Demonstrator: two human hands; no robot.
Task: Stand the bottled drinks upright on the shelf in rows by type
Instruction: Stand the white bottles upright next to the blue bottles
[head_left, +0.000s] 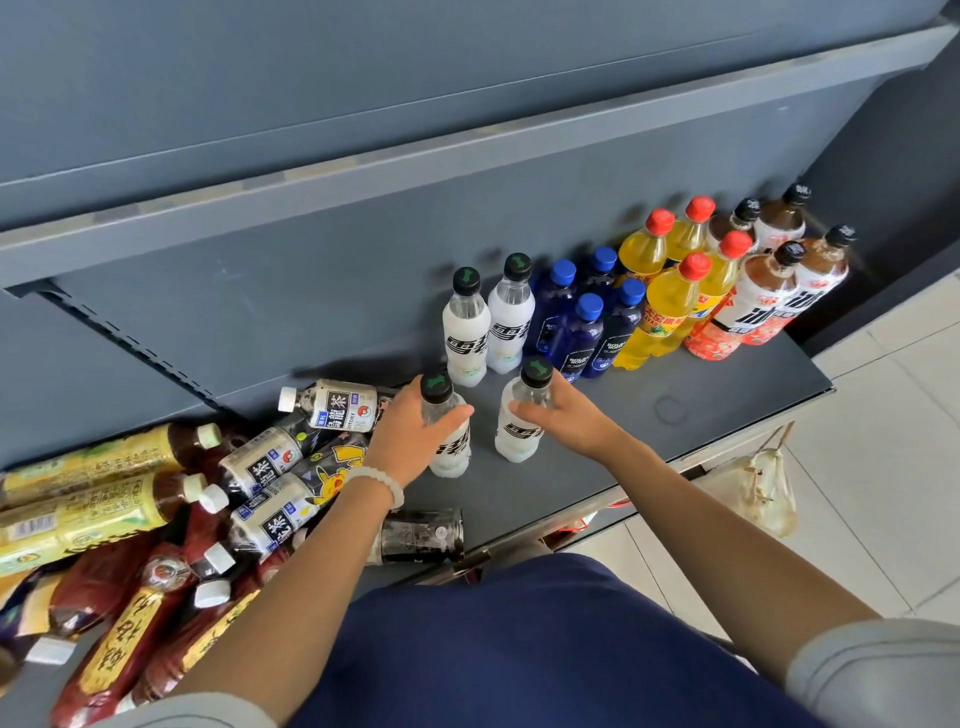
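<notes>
While each hand, left (415, 431) and right (563, 413), grips an upright white bottle (522, 415) just before the standing white pair (488, 322), blue, yellow and tea rows beside it look done, leaving a heap (171, 519) lying left.

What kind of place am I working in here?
Probably a shop aisle: grey metal retail shelving, many identical bottled drinks like the red-capped yellow soda bottles standing in rows, and a pale tiled floor.
</notes>
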